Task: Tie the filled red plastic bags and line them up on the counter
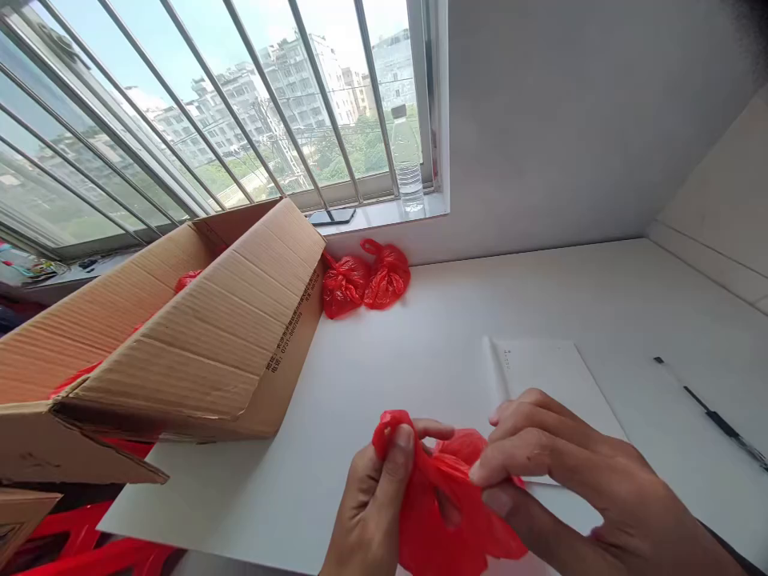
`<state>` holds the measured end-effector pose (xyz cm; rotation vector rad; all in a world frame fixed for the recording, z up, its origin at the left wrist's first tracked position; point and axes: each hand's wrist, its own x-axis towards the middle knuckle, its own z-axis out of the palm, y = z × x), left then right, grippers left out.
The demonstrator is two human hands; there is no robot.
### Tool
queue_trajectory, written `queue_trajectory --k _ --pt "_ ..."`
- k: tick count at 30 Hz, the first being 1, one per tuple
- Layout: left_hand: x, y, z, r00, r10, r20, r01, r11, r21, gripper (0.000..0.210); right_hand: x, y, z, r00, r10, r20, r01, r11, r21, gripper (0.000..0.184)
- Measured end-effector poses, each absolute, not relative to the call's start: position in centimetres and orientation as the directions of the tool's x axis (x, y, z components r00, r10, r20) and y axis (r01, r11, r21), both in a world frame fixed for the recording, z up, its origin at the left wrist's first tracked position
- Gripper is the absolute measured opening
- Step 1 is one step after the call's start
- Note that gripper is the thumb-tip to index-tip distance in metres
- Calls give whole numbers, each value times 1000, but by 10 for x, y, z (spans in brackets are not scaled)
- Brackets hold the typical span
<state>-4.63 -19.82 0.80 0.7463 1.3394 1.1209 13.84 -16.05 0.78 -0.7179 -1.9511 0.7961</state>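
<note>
Head view; dial centred mid-view, nearest items first.

Red plastic bag (423, 520), 5 o'clock: thin, creased, slung between both hands, lower end cut off by the view. Left hand (375, 504), 6 o'clock: thumb and fingers closed on the bunched top. Right hand (576, 472), 4 o'clock: thumb and forefinger apparently pinching the film's edge, other fingers loosely curled. Gap in the film, midway between the hands.

Handling, by judgement: left pinch best firm and low on the bunch; right pull best light and even, film probably apt to split at the gap. Pads better than nails. Slack best gathered before any tightening.

Table (288, 496), near edge at 7 o'clock: close beyond the left hand, with little margin there. Red plastic stool (114, 556), 8 o'clock, below that edge.

White paper (552, 368), 4 o'clock: partly behind the right hand; snag risk for a low wrist. Pen (726, 426), between 3 and 4, well apart.

Cardboard box (216, 344), 9 o'clock: flaps raised, red plastic inside; barrier to leftward travel. Two knotted red bags (386, 284), dial centre, touching, just beside the box.

Best open room: bare tabletop, 2 to 3 o'clock, up to the wall (540, 120). Farthest: bottle (409, 172), 12 o'clock, on the windowsill.
</note>
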Motion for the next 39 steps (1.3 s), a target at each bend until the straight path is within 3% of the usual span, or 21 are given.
queue_trajectory --k 2,8,10,12,15,17,19,22,26,34,37,39 --pt "-53 -190 9 -33 944 -329 -220 315 923 33 135 -162 9 -455 747 484 150 601 -785 17" --pt "-68 -189 6 241 956 -168 -83 193 978 24 127 -165 9 -457 796 397 165 515 -841 11" --pt "-68 -192 7 252 956 -153 -59 173 983 22 125 -165 5 -442 804 398 176 513 -840 11" --pt "-65 -194 7 244 963 -112 6 114 993 22 123 -164 -2 -436 808 395 188 512 -838 23" --pt "-61 -197 2 173 981 85 186 -117 976 13 120 -162 -14 -481 831 280 221 424 -878 29" --pt "-59 -197 -6 94 959 267 312 -283 907 7 119 -160 -20 -503 849 161 237 314 -919 32" --pt "-58 -197 -17 28 915 403 416 -377 827 15 119 -159 -24 -503 862 67 243 216 -946 36" --pt "-59 -199 -31 32 861 508 523 -447 725 23 119 -159 -26 -484 874 44 244 183 -952 34" --pt "-62 -203 -41 129 827 547 565 -514 645 32 120 -158 -28 -551 832 53 236 217 -947 24" --pt "-85 -199 -62 339 764 549 680 -602 419 52 133 -157 -37 -505 860 72 287 246 -926 27" --pt "-97 -208 -82 273 764 584 722 -564 400 51 148 -154 -54 -441 896 55 395 249 -884 20" --pt "-101 -216 -95 164 783 600 757 -490 432 50 157 -154 -67 -404 907 117 423 299 -855 18"
